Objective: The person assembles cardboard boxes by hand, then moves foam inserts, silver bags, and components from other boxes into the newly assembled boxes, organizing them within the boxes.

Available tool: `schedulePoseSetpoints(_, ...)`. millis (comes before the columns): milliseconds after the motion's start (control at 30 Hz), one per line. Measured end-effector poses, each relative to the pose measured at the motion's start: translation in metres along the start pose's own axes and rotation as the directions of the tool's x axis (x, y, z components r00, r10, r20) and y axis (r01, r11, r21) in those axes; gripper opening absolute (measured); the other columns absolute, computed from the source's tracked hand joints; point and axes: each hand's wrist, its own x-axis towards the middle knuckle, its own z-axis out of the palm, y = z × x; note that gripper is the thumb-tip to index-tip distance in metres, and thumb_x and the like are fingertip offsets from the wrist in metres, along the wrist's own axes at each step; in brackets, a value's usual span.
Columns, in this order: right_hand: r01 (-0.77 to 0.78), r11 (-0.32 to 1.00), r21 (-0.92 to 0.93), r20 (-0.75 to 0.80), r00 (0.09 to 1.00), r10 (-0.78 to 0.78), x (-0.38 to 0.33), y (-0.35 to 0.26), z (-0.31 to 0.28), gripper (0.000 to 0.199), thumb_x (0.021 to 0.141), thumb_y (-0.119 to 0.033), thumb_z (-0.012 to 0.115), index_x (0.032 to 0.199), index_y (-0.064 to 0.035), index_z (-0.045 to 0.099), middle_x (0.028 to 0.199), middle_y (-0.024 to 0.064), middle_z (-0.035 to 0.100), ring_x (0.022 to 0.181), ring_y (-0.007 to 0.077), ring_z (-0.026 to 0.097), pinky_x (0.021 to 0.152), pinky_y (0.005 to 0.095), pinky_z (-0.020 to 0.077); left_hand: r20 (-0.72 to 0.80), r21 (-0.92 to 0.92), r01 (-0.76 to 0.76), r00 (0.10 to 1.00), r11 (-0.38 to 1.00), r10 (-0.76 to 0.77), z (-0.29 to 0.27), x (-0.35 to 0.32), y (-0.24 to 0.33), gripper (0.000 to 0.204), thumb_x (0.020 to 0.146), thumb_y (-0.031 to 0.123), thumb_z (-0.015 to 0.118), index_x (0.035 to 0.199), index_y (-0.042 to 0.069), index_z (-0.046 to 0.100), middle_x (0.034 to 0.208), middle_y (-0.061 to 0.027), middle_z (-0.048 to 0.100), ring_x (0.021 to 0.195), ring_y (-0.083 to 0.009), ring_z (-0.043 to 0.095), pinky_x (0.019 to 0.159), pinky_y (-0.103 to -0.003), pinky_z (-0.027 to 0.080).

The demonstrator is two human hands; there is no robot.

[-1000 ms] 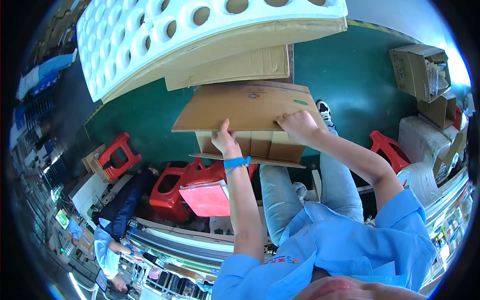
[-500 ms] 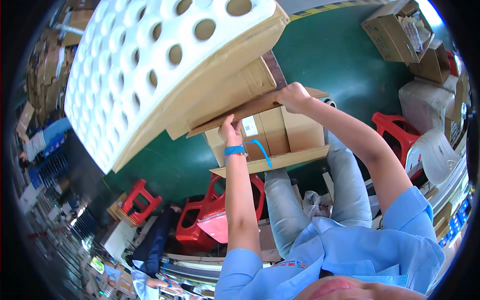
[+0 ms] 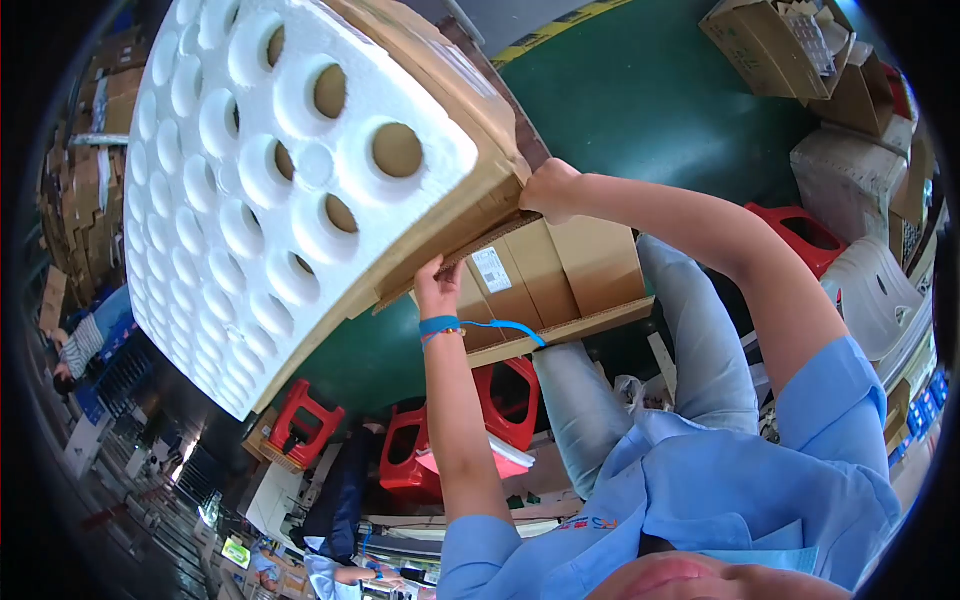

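Note:
A brown cardboard flap [image 3: 488,228] runs between my two hands, above an open cardboard box [image 3: 535,270] with a white label inside. My right hand [image 3: 551,191] is closed on the flap's right end, beside a stack corner. My left hand [image 3: 437,290] grips its lower edge farther left, thumb and fingers pointing up; part of the fingers is hidden behind the cardboard. A blue wrist strap [image 3: 440,325] with a loose blue cord circles my left wrist. Just beyond the hands, a large white foam tray [image 3: 315,165] with rows of round holes rests on brown cardboard.
Red stools [image 3: 408,450] stand at the lower left, another red stool [image 3: 800,238] at the right. Cartons [image 3: 775,50] and a plastic-wrapped box [image 3: 850,175] line the right side. The floor [image 3: 620,100] is green. Co-workers appear at the far left and lower left.
The foam tray appears lower and turned, its holes facing me more. Both hands have shifted slightly left in the view, the left one lower, still on the cardboard. My view has tilted a little.

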Motion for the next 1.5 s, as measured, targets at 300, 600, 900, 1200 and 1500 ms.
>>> schedulePoseSetpoints(300, 0.103, 0.994, 0.038, 0.033, 0.994, -0.104, 0.031, 0.010, 0.001, 0.033, 0.064, -0.013, 0.060, 0.097, -0.0133, 0.063, 0.093, 0.0065, 0.063, 0.094, 0.0252, 0.060, 0.070, 0.0376, 0.0493, 0.067, -0.241, 0.080, 0.996, 0.967, -0.066, -0.032, 0.032, 0.001, 0.011, 0.081, -0.002, 0.051, 0.090, -0.006, 0.053, 0.096, -0.0194, 0.059, 0.089, -0.0317, 0.060, 0.081, -0.042, 0.054)
schedulePoseSetpoints(600, 0.047, 0.998, -0.033, 0.053, 0.998, -0.045, 0.018, 0.056, -0.052, 0.028, 0.066, -0.013, 0.060, 0.094, -0.0137, 0.064, 0.091, 0.0060, 0.064, 0.093, 0.0255, 0.060, 0.067, 0.0382, 0.0494, -0.004, -0.089, 0.024, 1.000, 0.996, -0.025, 0.054, 0.023, 0.018, 0.007, 0.079, -0.002, 0.052, 0.085, -0.004, 0.054, 0.089, -0.0166, 0.060, 0.083, -0.0298, 0.060, 0.078, -0.042, 0.055)
schedulePoseSetpoints(900, -0.054, 0.973, 0.223, -0.242, 0.964, 0.109, -0.059, 0.081, 0.034, 0.016, 0.074, -0.016, 0.055, 0.088, -0.0127, 0.063, 0.084, 0.0072, 0.064, 0.081, 0.0270, 0.062, 0.060, 0.0385, 0.0479, -0.083, -0.124, -0.035, 0.996, 0.992, 0.025, 0.130, 0.046, 0.031, 0.014, 0.074, -0.002, 0.054, 0.087, -0.007, 0.052, 0.090, -0.0181, 0.056, 0.082, -0.0319, 0.057, 0.075, -0.044, 0.056)
schedulePoseSetpoints(1200, -0.261, 0.841, 0.474, 0.004, 0.956, 0.295, -0.149, 0.076, 0.094, 0.020, 0.079, -0.020, 0.052, 0.090, -0.0090, 0.065, 0.089, 0.0106, 0.065, 0.089, 0.0283, 0.061, 0.074, 0.0387, 0.0489, -0.022, -0.205, 0.042, 0.999, 0.978, -0.047, 0.198, 0.051, 0.033, 0.026, 0.084, 0.001, 0.045, 0.103, -0.016, 0.048, 0.108, -0.0249, 0.054, 0.098, -0.0380, 0.055, 0.080, -0.037, 0.055)
schedulePoseSetpoints(1500, -0.045, 0.990, 0.131, 0.121, 0.992, 0.029, -0.071, 0.124, 0.066, 0.020, 0.079, -0.016, 0.051, 0.093, -0.0134, 0.066, 0.100, 0.0072, 0.064, 0.100, 0.0277, 0.057, 0.078, 0.0385, 0.0474, 0.571, 0.457, -0.456, 0.809, 0.764, 0.140, 0.151, 0.006, -0.068, 0.054, 0.083, 0.019, 0.061, 0.126, -0.004, 0.038, 0.121, -0.0129, 0.049, 0.107, -0.0229, 0.051, 0.093, -0.034, 0.043)
